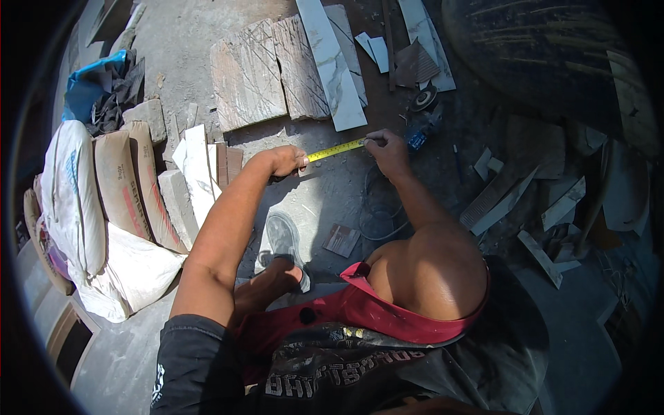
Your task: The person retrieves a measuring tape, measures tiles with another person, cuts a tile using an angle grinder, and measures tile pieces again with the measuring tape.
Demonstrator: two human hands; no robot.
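A yellow tape measure (335, 151) is stretched out between my two hands above the dusty floor. My left hand (287, 160) is closed on one end of the blade, its fingers bent round it. At the other end my right hand (387, 150) grips the tape; whatever case it may hold is hidden by the fingers. Just right of that hand lies a blue power tool (417, 140), near a round disc (423, 98). Beyond the tape, a long white marble-look tile strip (333, 66) rests across rough, scored boards (249, 76).
Cement bags (121, 176) and a white sack (72, 194) are stacked at the left, beside tile offcuts (197, 166). More cut tile pieces (508, 200) lie scattered at the right. A large dark rounded container (546, 55) stands far right. A cable (366, 214) loops near my knee.
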